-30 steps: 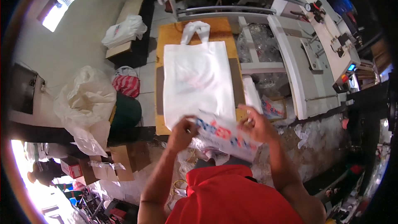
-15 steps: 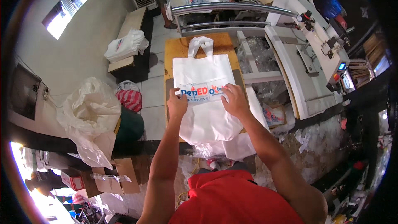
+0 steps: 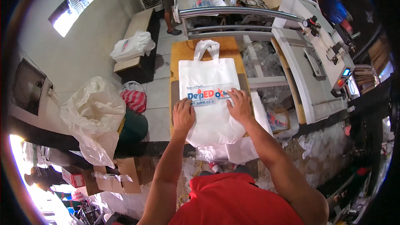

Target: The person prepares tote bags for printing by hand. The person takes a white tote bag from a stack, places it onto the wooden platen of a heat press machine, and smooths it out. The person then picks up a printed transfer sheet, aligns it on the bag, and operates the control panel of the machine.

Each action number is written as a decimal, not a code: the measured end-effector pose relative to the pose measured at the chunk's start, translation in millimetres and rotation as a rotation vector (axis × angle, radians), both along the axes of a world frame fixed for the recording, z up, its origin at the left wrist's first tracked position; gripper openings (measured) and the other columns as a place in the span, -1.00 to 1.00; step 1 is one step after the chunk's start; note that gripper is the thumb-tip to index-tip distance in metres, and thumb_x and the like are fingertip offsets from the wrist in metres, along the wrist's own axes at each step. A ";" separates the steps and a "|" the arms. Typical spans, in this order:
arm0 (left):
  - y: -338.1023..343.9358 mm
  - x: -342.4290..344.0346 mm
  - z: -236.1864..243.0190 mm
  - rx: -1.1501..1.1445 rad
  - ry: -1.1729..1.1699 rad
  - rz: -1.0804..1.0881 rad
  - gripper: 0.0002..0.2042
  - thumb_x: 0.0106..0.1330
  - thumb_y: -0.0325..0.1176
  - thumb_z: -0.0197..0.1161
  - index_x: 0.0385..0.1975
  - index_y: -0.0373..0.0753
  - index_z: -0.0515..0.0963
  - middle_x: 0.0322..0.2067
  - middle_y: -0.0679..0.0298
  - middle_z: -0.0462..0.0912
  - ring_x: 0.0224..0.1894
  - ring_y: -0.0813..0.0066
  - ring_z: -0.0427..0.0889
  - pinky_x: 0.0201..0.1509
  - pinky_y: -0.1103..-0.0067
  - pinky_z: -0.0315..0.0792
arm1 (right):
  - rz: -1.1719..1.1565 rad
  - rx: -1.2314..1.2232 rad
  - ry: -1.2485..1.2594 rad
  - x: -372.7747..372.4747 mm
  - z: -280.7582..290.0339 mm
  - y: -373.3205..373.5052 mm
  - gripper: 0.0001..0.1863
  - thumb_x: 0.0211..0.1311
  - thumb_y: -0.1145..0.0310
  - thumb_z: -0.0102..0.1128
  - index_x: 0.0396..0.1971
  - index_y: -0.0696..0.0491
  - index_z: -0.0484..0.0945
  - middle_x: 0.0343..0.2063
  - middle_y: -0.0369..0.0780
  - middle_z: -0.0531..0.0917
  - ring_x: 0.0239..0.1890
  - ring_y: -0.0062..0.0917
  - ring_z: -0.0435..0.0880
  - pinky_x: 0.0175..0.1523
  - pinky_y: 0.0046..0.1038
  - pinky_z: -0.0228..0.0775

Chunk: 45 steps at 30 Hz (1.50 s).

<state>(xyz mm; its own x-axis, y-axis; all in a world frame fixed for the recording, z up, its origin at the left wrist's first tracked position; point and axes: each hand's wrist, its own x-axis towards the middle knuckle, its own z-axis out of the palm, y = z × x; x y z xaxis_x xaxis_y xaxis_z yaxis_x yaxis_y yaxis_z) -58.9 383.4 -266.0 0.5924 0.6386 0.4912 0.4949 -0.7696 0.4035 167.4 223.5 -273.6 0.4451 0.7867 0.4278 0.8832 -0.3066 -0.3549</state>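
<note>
A white cloth bag (image 3: 208, 125) lies on a yellow-brown board (image 3: 183, 48), handles at the far end. A thin sheet (image 3: 202, 96) printed in red and blue rests across the bag's middle. My left hand (image 3: 183, 114) is open, palm down, fingertips on the bag at the sheet's lower left corner. My right hand (image 3: 240, 108) is open too, fingers spread over the right end of the sheet, partly hiding it. More white material (image 3: 246, 150) hangs below the bag at the near edge.
A white machine (image 3: 310, 91) with gauge and steel rails (image 3: 241, 13) surrounds the board's right and back. At left are a plastic sack (image 3: 91, 112), striped bag (image 3: 132, 99) and bench (image 3: 139, 23) with stacked white bags (image 3: 131, 43). A co-worker (image 3: 166, 4) stands beyond. Cardboard boxes (image 3: 125, 177) lie low left.
The printed sheet has gone from being held over the bag's near end to lying across its middle. My left hand has eased off the sheet's left edge and slid slightly nearer me.
</note>
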 end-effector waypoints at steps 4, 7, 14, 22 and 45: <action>1.0 0.1 -3.7 -0.008 -0.011 -0.006 -0.70 0.27 -0.40 0.27 0.00 -0.25 0.62 0.05 0.07 0.63 0.12 0.01 0.52 0.26 0.23 0.38 | -0.002 0.001 0.022 -0.2 1.2 -0.9 -0.55 0.21 0.22 0.28 0.12 -0.02 0.59 0.21 -0.22 0.48 0.24 -0.22 0.38 0.27 -0.11 0.24; 1.3 1.4 -7.3 0.002 -0.026 -0.010 -0.71 0.26 -0.41 0.27 -0.02 -0.27 0.63 0.04 0.06 0.63 0.11 0.00 0.52 0.25 0.23 0.38 | -0.006 0.016 0.029 1.3 2.3 -2.1 -0.55 0.21 0.22 0.28 0.11 -0.03 0.60 0.21 -0.22 0.49 0.24 -0.21 0.38 0.27 -0.11 0.23; 5.0 -1.7 -20.0 0.024 -0.069 0.004 -0.70 0.23 -0.42 0.29 -0.03 -0.25 0.64 0.05 0.10 0.63 0.13 0.02 0.50 0.26 0.24 0.39 | -0.006 0.022 0.050 -1.9 5.2 -2.9 -0.57 0.22 0.23 0.28 0.11 -0.04 0.61 0.20 -0.22 0.49 0.25 -0.21 0.37 0.27 -0.11 0.24; 4.5 -1.6 -15.7 0.009 -0.090 -0.016 -0.72 0.25 -0.44 0.28 -0.04 -0.31 0.65 0.05 0.04 0.65 0.12 0.02 0.53 0.27 0.24 0.39 | -0.011 0.055 0.026 -0.1 0.8 -2.9 -0.55 0.20 0.26 0.29 0.11 -0.01 0.60 0.19 -0.19 0.49 0.24 -0.21 0.39 0.28 -0.11 0.24; 23.6 -7.0 -27.7 -0.526 -0.402 0.029 -0.63 0.38 -0.49 0.03 0.16 -0.42 0.50 0.07 -0.08 0.64 0.14 0.13 0.63 0.26 0.39 0.45 | -1.015 -0.081 -0.292 304.3 123.8 -303.5 -0.44 0.22 0.16 0.20 0.18 0.09 0.44 0.16 -0.01 0.53 0.14 0.02 0.55 0.15 0.07 0.46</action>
<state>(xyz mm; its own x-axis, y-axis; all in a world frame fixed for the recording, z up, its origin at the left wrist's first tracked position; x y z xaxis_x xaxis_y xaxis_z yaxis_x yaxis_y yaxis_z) -65.9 407.0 -293.7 0.4073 0.8665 0.2885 0.2451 -0.4080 0.8795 471.7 -80.0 -149.8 0.7985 0.1344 0.5868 0.2470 -0.9621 -0.1157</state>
